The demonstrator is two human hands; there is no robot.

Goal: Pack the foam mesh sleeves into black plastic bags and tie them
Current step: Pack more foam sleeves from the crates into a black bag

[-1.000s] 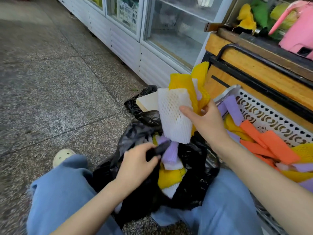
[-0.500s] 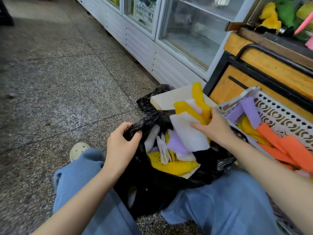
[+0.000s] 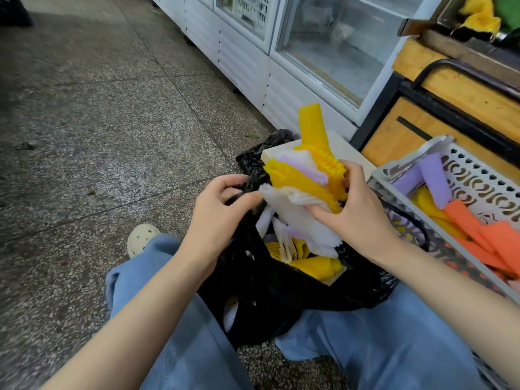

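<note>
Head view: the bundle of foam mesh sleeves [image 3: 304,187] hangs loosely over the mouth of the black plastic bag [image 3: 267,291]. Its tall yellow sleeve could slip to the floor [image 3: 112,136] if the rim sags. The left hand [image 3: 222,209] pinches that rim with curled fingers. The right hand [image 3: 357,218] has its fingers wrapped round the bundle.

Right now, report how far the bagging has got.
Done: some yellow and white sleeves already lie inside the black bag. In hand: the right hand grips a mixed bunch of sleeves above the bag's mouth, while the left hand pinches its rim. Left: orange, purple and yellow sleeves lie in the grey basket, and the bag is not yet tied.
</note>
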